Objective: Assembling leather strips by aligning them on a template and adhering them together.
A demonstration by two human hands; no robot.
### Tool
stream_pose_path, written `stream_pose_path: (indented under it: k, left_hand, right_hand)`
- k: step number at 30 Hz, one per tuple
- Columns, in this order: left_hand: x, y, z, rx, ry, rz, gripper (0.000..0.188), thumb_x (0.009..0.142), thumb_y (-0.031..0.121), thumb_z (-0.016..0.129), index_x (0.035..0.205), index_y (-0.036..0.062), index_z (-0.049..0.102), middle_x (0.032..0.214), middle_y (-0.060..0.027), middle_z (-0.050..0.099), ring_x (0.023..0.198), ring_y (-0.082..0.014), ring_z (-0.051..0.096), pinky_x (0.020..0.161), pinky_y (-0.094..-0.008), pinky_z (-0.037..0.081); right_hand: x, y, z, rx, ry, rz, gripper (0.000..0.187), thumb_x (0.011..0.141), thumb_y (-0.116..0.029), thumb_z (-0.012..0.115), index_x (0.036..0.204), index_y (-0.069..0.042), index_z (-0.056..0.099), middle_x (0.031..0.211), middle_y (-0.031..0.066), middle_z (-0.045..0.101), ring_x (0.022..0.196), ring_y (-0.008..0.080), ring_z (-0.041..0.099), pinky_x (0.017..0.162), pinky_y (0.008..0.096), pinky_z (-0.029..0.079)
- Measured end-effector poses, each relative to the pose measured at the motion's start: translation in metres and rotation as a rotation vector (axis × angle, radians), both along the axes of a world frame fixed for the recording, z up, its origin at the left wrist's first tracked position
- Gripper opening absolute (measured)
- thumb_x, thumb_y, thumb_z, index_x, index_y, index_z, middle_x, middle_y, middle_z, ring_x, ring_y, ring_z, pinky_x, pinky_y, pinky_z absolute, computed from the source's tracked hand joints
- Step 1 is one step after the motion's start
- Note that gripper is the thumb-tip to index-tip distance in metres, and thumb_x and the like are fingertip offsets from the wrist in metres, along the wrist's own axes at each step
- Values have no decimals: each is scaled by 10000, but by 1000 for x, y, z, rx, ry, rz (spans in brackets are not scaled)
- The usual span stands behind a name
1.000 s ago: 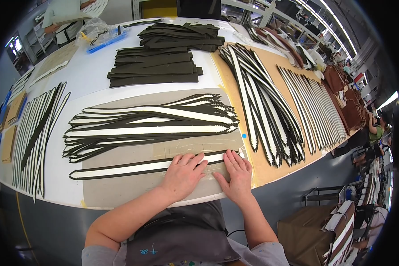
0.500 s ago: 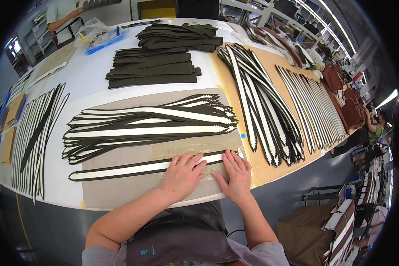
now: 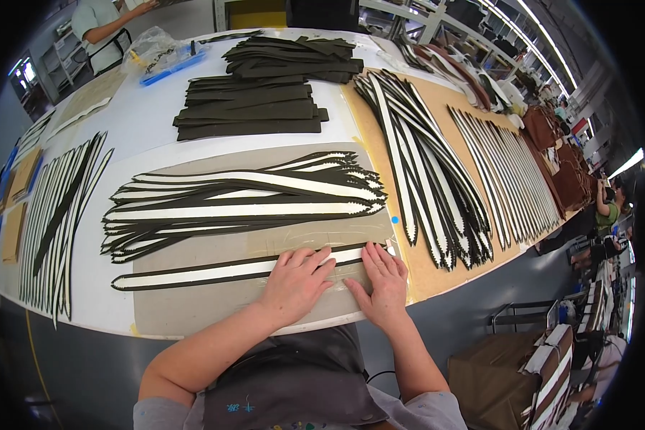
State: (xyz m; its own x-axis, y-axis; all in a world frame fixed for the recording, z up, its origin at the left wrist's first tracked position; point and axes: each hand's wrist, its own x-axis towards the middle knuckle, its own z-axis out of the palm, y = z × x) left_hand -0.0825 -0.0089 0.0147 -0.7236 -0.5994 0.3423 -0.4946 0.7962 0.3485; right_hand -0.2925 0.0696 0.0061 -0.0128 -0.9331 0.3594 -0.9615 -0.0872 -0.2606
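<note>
A single long strip, black-edged with a white centre, lies across the grey mat near the table's front edge. My left hand rests on its right half, fingers stretched over it. At the strip's right end my right hand lies flat, fingertips on the strip and thumb apart. My palms and fingers hide parts of the strip. Just beyond, a loose pile of similar black-and-white strips lies across the mat, their notched ends toward the right.
Plain black strips are stacked behind the pile. More black-and-white strips lie on a brown board at right, with a spread row beyond. Other strips lie at left. A blue tray and a person are far left.
Both hands stay in nearly the same place on the strip. At the far left, the other person's arm and the dark piece it holds have shifted upward, partly out of view.
</note>
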Motion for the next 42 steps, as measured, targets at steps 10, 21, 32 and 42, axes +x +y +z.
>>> stream_pose_path:
  k: [10, 21, 32, 42]
  left_hand:
    - [0, 1, -2, -14, -13, 9, 422, 892, 269, 713, 1271, 96, 649, 1397, -36, 573, 1194, -249, 527, 1029, -414, 405]
    - [-2, 2, -7, -31, -6, 10, 416, 876, 282, 716, 1252, 110, 670, 1382, -32, 591, 1196, -247, 533, 1036, -429, 406]
    - [-5, -4, -5, -17, -24, -5, 450, 858, 249, 725, 1280, 104, 671, 1399, -43, 596, 1204, -282, 523, 1040, -451, 388]
    - [-1, 0, -2, -12, -53, -32, 445, 865, 213, 734, 1281, 76, 656, 1404, -84, 574, 1220, -296, 510, 1047, -461, 381]
  right_hand:
    - [1, 0, 0, -5, -14, -3, 668, 860, -393, 768, 1378, -9, 594, 1463, 135, 578, 1381, 282, 511, 1149, 480, 303]
    - [2, 2, 4, 0, -57, -57, 656, 866, -372, 768, 1397, -37, 577, 1475, 145, 565, 1384, 297, 511, 1141, 472, 321]
    - [-3, 0, -1, -41, -86, -36, 632, 883, -412, 737, 1367, -33, 588, 1460, 128, 576, 1382, 274, 508, 1136, 473, 348]
    - [-1, 6, -6, -65, -99, -14, 668, 877, -420, 744, 1400, -52, 553, 1501, 143, 532, 1404, 292, 486, 1145, 492, 352]
